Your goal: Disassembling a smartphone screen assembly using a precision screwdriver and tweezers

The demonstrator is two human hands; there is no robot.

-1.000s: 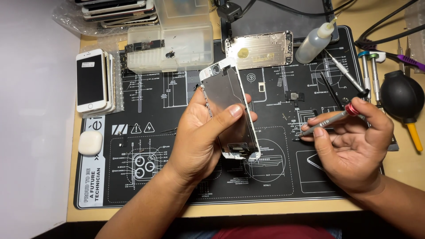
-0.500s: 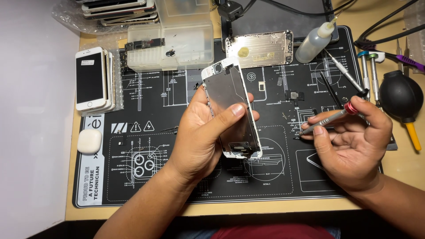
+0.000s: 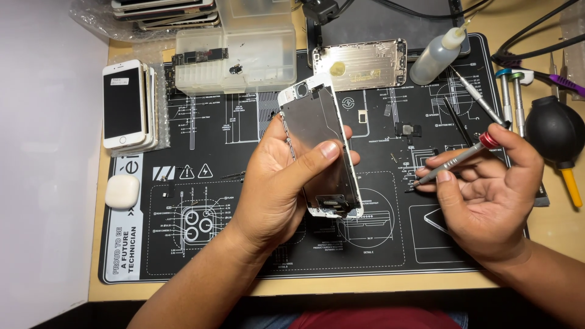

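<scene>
My left hand (image 3: pixel 280 176) grips a white phone screen assembly (image 3: pixel 317 128) with its metal back plate facing me, thumb laid across the plate, held above the black repair mat (image 3: pixel 201 268). To the right, my right hand (image 3: pixel 487 189) holds a grey precision screwdriver (image 3: pixel 457 159) with a red cap, its tip pointing left and resting low over the mat near some tiny parts. The tip is apart from the screen assembly.
A silver phone housing (image 3: pixel 359 64) lies at the mat's top, beside a clear dropper bottle (image 3: pixel 436 55). A clear parts box (image 3: pixel 225 58) sits top left. Stacked white phones (image 3: pixel 125 106) and a white earbud case (image 3: pixel 122 192) are left. More screwdrivers (image 3: pixel 512 103) and a black air blower (image 3: pixel 557 131) lie right.
My left hand has tilted the screen assembly slightly, bringing its top end a little lower and nearer. My right hand with the screwdriver has barely moved.
</scene>
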